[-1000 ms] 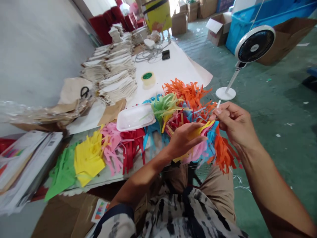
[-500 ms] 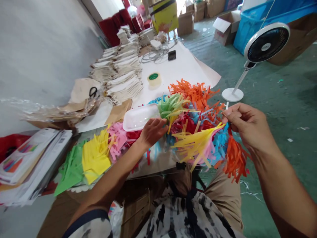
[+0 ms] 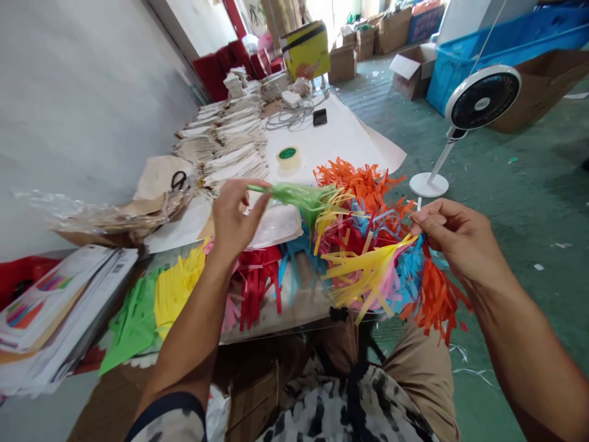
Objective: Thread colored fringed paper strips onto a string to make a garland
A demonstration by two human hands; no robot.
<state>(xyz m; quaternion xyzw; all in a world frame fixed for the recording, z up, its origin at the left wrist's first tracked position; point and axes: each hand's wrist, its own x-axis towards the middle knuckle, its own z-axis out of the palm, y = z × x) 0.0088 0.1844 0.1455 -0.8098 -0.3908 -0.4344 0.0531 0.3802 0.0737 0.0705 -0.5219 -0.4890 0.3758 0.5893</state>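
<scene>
My left hand (image 3: 239,215) pinches the twisted end of a green paper tassel (image 3: 306,195) above a white plastic tray (image 3: 276,226). The tassel's loose strips stretch to the right, over a heap of tassels. My right hand (image 3: 448,230) is closed on a bunch of tassels at their gathered tops, by a short white strip. From it hang a yellow tassel (image 3: 368,261), a pink one (image 3: 389,276), a blue one (image 3: 411,270) and an orange tassel (image 3: 437,294). Behind them lie loose orange tassels (image 3: 354,181). Red tassels (image 3: 257,285) spread in front of the tray.
Green (image 3: 135,322) and yellow fringed paper (image 3: 179,276) lies at the left. Farther back are a tape roll (image 3: 288,159), stacked paper bundles (image 3: 239,141), scissors (image 3: 178,180), a cable (image 3: 294,115) and a phone (image 3: 319,117). A fan (image 3: 483,104) stands on the floor at right.
My left hand has moved left and up from the heap, drawing the green tassel out over the tray. My right hand has stayed almost in place, holding its bunch.
</scene>
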